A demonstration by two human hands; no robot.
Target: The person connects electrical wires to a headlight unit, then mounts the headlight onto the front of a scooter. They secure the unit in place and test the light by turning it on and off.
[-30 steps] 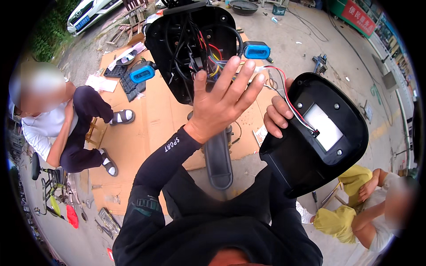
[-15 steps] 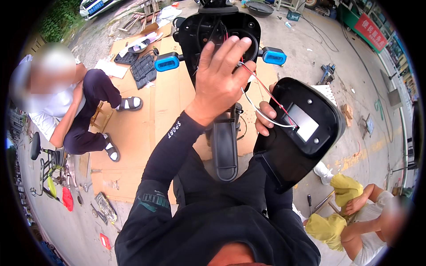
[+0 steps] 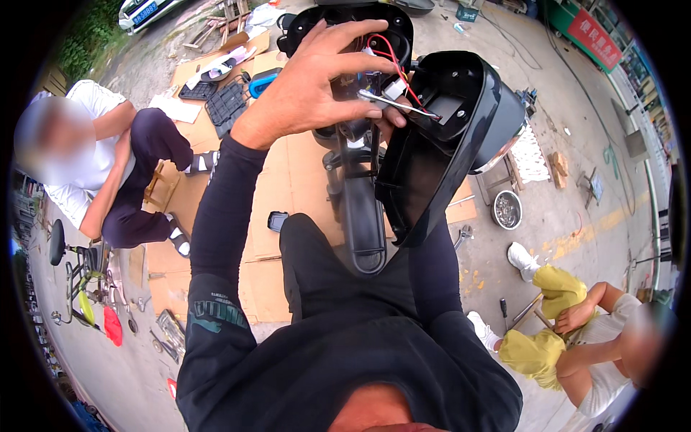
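My left hand [image 3: 306,90] is raised in front of the black front housing [image 3: 396,20] of a scooter-like vehicle, thumb and fingers apart around thin wires. Its thumb is by a white wire [image 3: 392,101]; whether it touches is hard to tell. A red wire [image 3: 392,52] and a pale connector [image 3: 394,88] hang between the housing and a glossy black cover [image 3: 414,169]. My right hand [image 3: 391,119] grips that cover, hollow side towards the housing; only its fingertips show at the edge. Below is a long black mudguard [image 3: 363,223]. One blue-lensed light [image 3: 263,83] shows beside my left wrist.
Cardboard [image 3: 288,187] covers the ground. One person [image 3: 108,144] sits at left, another [image 3: 576,338] at lower right. A metal bowl of small parts [image 3: 507,209] and a wrench [image 3: 464,234] lie at right. An open black tool case [image 3: 227,108] lies at far left.
My left hand has drawn back left from the housing, fingers spreading. The cover has come up and left, tilting, in my right hand. The right blue-lensed light is now hidden.
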